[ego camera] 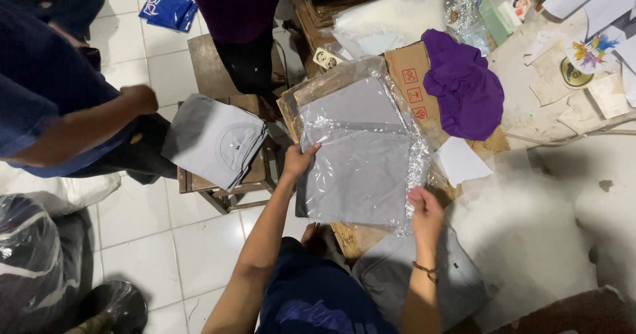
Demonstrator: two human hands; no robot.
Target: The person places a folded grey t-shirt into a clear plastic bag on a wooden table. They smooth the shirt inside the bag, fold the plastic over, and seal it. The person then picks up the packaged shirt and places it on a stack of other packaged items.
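Centre of frame: folded grey T-shirt (pixel 354 175) lying flat on the worktable (pixel 530 241), half inside a clear plastic bag (pixel 371 132).

- Left hand (pixel 298 160): fingers curled over the shirt's left edge, gripping it together with the bag film.
- Right hand (pixel 424 208): at the lower right corner, fingers closed on shirt and bag edge; wrist carries a thin bracelet.
- Another grey garment (pixel 411 268) lies under the forearms, lower centre.
- Left of centre: a second folded grey T-shirt (pixel 215 140) on a wooden stool (pixel 228 191), by another person's arm (pixel 93 125).
- Upper right: crumpled purple garment (pixel 464 85) on a cardboard box (pixel 411 75).

Risks, as judged: the thin film could bunch or tear if the 2 hands pull unevenly; the fold could slip askew inside the bag; the shirt's lower end overhangs the table edge and could slide off.
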